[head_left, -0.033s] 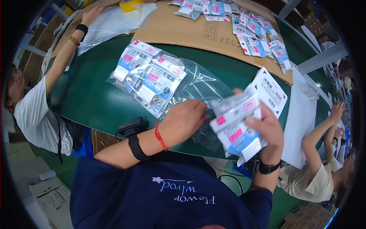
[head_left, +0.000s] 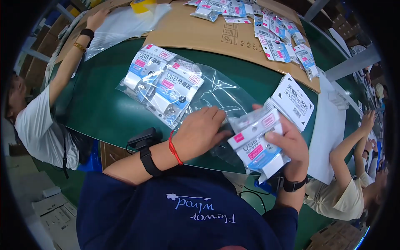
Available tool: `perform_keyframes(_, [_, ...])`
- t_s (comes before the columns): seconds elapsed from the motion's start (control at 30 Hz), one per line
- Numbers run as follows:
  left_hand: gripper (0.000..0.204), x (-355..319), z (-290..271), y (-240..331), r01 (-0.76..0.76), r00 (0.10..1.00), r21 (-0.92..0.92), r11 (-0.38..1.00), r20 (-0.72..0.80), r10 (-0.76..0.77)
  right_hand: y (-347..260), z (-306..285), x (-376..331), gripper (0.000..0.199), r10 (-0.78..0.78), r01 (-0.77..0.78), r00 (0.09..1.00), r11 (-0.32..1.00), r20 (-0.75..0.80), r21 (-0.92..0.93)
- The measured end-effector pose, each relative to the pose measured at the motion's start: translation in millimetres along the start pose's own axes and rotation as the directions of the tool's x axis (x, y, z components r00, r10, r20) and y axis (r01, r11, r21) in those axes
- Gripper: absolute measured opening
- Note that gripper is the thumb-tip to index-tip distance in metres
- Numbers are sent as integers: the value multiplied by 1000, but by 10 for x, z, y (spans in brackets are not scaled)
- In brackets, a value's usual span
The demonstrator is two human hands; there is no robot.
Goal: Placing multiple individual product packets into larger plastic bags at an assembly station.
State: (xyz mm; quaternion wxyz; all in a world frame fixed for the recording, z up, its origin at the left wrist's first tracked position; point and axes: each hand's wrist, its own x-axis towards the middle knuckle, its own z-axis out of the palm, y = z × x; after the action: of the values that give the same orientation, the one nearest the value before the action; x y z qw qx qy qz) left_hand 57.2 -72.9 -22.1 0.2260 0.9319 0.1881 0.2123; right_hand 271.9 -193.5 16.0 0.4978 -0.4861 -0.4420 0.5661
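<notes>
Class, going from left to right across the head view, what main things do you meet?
Co-worker's hand at upper left → bagged packs → wearer's left hand → held packs → wearer's right hand → long white sheet → co-worker's hand at far right.

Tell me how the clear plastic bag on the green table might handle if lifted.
The clear bag will probably flop: its film looks thin and wrinkled. That glossy surface may be slippery. White-and-blue packs bunched toward one end could make it hang lopsided.
</notes>
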Motion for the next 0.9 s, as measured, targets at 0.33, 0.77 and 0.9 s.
perform_keyframes(0.33, [10,6,-101,-2,-72,993,-52,996,-101,67,151,-50,-43,54,280,-278,960,955,11,-103])
perform_keyframes(0.77, [11,68,-263,35,-157,976,-35,987,-160,150,91,109,437,41,410,-381,907,894,93,-235])
perform_keyframes(0.9, [12,47,-325,13,-155,970,-36,987,-193,146,94,-2,407,40,433,-425,900,897,53,-124])
